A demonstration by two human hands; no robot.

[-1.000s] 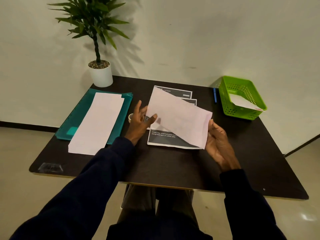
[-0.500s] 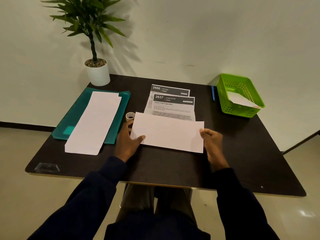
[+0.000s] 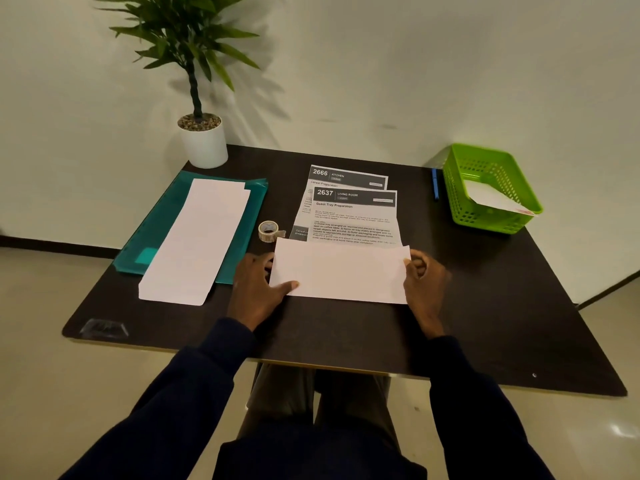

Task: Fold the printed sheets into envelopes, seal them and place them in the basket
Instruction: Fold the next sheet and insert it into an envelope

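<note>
A white envelope [image 3: 341, 273] lies flat on the dark table [image 3: 485, 306], held at both short ends. My left hand [image 3: 258, 287] grips its left end with the thumb on top. My right hand [image 3: 424, 277] pinches its right end. Behind it lie two overlapping printed sheets [image 3: 353, 213], headed 2637 and 2666, their near edges covered by the envelope. A green basket [image 3: 490, 188] at the far right holds one sealed envelope [image 3: 491, 199]. A roll of clear tape [image 3: 269, 232] stands just left of the sheets.
A stack of white envelopes [image 3: 199, 240] rests on a teal folder [image 3: 152, 244] at the left. A potted plant [image 3: 202, 140] stands at the back left corner. A blue pen [image 3: 435, 183] lies beside the basket. A clear plastic piece [image 3: 104, 329] sits at the near left corner.
The envelope was tilted up in the air over the sheets a second ago. Both hands have brought it down flat onto the table in front of the sheets.
</note>
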